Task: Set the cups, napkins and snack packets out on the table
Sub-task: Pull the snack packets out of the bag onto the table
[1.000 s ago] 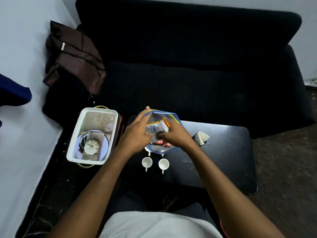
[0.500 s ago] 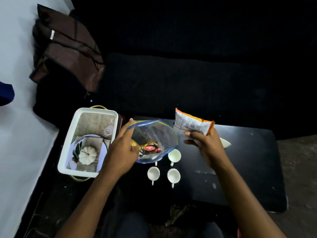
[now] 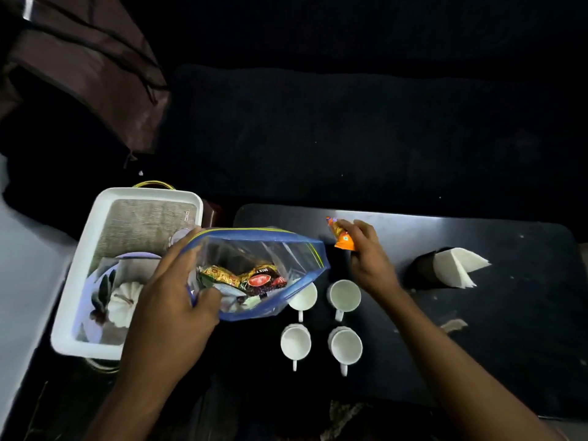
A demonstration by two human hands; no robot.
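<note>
My left hand (image 3: 168, 300) grips a clear zip bag with a blue rim (image 3: 286, 253), held above the table's left end. Inside it lie more snack packets (image 3: 251, 278), one dark red and gold. My right hand (image 3: 366, 256) holds an orange snack packet (image 3: 342, 237) low over the black table (image 3: 477, 329), just behind the cups. Several white cups (image 3: 345, 345) stand in two rows near the front, handles toward me; the bag partly covers one. A stack of white napkins (image 3: 458, 268) sits in a dark holder at the right.
A white tray (image 3: 73, 313) to the left of the table holds a woven mat, a plate and a small white pumpkin. A black sofa (image 3: 318, 138) runs behind the table, with a brown bag (image 3: 89, 65) on its left arm. The table's right half is bare.
My right hand pulled the orange packet out of the bag, then lowered it toward the table behind the cups. The left hand kept hold of the bag. The camera moved closer.
</note>
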